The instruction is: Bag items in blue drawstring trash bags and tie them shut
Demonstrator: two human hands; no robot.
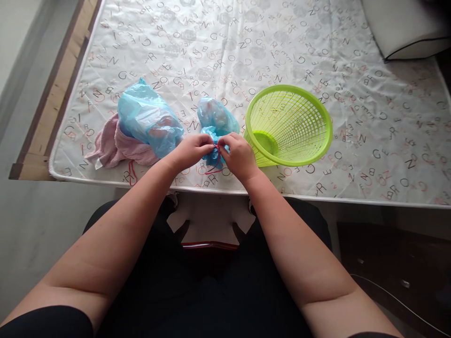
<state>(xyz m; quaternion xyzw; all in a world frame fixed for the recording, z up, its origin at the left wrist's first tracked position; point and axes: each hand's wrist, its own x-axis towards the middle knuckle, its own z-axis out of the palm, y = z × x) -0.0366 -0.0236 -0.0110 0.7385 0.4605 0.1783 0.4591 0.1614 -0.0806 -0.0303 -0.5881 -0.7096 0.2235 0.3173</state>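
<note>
Both hands meet at the gathered neck of a small blue plastic bag (pixel 216 115) lying on the mattress. A thin red string (pixel 215 164) runs around that neck, its loose end trailing below. My left hand (pixel 193 149) pinches the string from the left, fingers closed. From the right, my right hand (pixel 238 154) pinches the string too, thumb and forefinger together. The bag's contents cannot be made out through the plastic. Left of my left hand lies a larger blue plastic bag (pixel 146 115), partly on a pink cloth (pixel 116 143).
A green mesh basket (pixel 289 157) lies tilted just right of my right hand. Another red string (pixel 132 172) rests near the front edge of the letter-printed mattress (pixel 369 141). A white, dark-edged object (pixel 405 33) stands at the far right; a wooden bed frame (pixel 59 84) borders the left.
</note>
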